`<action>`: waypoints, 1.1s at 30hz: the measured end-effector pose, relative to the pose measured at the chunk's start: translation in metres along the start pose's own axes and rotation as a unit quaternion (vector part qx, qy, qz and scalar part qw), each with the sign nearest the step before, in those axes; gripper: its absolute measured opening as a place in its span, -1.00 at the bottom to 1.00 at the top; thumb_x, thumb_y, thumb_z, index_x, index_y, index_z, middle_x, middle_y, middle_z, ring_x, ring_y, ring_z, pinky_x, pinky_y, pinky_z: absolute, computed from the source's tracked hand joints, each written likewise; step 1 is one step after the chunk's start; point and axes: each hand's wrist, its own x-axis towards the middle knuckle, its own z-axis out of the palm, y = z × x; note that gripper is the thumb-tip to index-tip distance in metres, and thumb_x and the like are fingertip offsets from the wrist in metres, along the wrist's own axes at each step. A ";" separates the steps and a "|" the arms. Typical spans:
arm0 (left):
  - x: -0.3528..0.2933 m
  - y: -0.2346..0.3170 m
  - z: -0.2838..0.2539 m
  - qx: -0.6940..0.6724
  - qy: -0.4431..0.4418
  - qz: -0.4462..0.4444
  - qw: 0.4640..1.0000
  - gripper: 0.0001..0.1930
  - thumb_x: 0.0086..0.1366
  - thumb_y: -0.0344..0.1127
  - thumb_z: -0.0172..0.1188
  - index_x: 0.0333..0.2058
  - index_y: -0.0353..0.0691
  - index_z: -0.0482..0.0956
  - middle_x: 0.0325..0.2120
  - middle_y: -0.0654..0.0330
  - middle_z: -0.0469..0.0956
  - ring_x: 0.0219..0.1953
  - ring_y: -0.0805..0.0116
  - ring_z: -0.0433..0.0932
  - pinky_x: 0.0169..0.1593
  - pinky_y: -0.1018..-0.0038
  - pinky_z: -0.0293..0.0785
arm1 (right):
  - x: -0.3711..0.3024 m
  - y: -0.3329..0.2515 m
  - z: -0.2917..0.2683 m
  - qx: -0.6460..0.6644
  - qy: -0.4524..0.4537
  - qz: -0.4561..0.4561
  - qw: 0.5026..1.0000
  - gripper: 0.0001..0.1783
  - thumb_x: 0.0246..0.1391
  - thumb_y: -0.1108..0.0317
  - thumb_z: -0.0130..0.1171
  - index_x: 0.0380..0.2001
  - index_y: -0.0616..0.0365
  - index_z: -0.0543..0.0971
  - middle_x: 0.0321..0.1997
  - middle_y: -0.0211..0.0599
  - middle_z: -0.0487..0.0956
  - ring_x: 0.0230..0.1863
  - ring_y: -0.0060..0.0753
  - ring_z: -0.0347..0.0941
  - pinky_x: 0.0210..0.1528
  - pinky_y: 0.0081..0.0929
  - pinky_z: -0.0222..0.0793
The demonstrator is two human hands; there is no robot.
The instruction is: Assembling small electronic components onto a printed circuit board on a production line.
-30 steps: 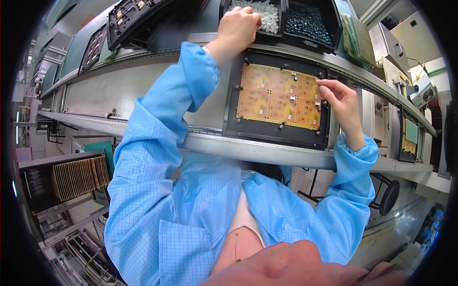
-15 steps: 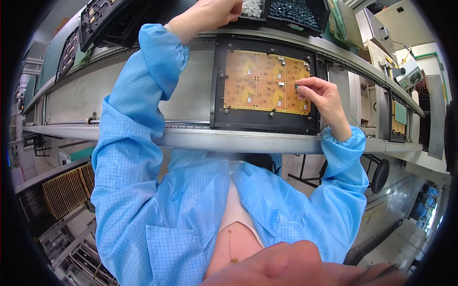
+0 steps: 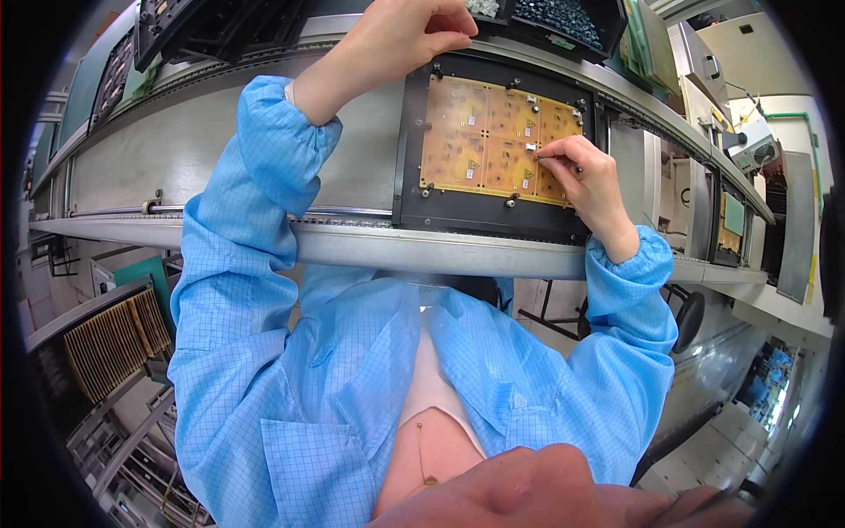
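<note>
A yellow circuit board panel (image 3: 480,132) lies in a black carrier frame (image 3: 493,218) on the conveyor rail. My right hand (image 3: 588,176) rests on the panel's right half, thumb and forefinger pinched on a small white component (image 3: 531,148) pressed against the board. My left hand (image 3: 414,35) hovers at the carrier's upper left corner with the fingers curled closed; whatever may be inside them is hidden. Both arms wear light blue checked sleeves.
Behind the carrier stand a bin of white parts (image 3: 484,7) and a bin of dark parts (image 3: 563,18). A metal rail (image 3: 352,246) runs along the near edge. More carriers (image 3: 731,229) sit to the right, and a rack of boards (image 3: 114,339) at lower left.
My left hand drew back from the white-parts bin to the carrier's top edge. My right hand slid left from the panel's right edge onto the board.
</note>
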 end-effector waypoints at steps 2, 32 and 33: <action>-0.003 0.004 -0.001 -0.009 -0.005 -0.039 0.999 -0.86 0.17 -0.41 0.30 -0.30 -0.31 0.63 -0.47 0.06 0.65 -0.42 0.35 0.62 -0.30 0.46 0.52 | 0.001 -0.001 -0.001 -0.033 -0.003 -0.020 0.999 -0.89 0.05 0.57 0.28 -0.31 0.25 0.64 -0.29 -0.29 0.59 -0.35 -0.45 0.53 -0.32 -0.56 0.43; -0.027 -0.020 0.040 -0.090 -0.045 -0.087 0.991 -0.90 0.15 -0.40 0.31 -0.34 -0.24 0.66 -0.48 0.21 0.67 -0.40 0.49 0.64 -0.27 0.54 0.56 | 0.184 0.044 -0.042 -0.417 0.078 -0.053 0.904 -0.83 0.04 0.30 0.29 -0.34 0.16 0.67 -0.32 -0.12 0.63 -0.17 -0.05 0.53 -0.05 -0.20 0.45; -0.024 -0.018 0.041 -0.071 -0.040 -0.085 0.993 -0.90 0.13 -0.39 0.32 -0.35 -0.23 0.67 -0.48 0.19 0.67 -0.41 0.46 0.65 -0.27 0.54 0.57 | 0.189 0.044 -0.041 -0.431 0.061 -0.036 0.900 -0.84 0.05 0.31 0.28 -0.34 0.16 0.68 -0.32 -0.09 0.63 -0.16 -0.02 0.53 -0.05 -0.18 0.46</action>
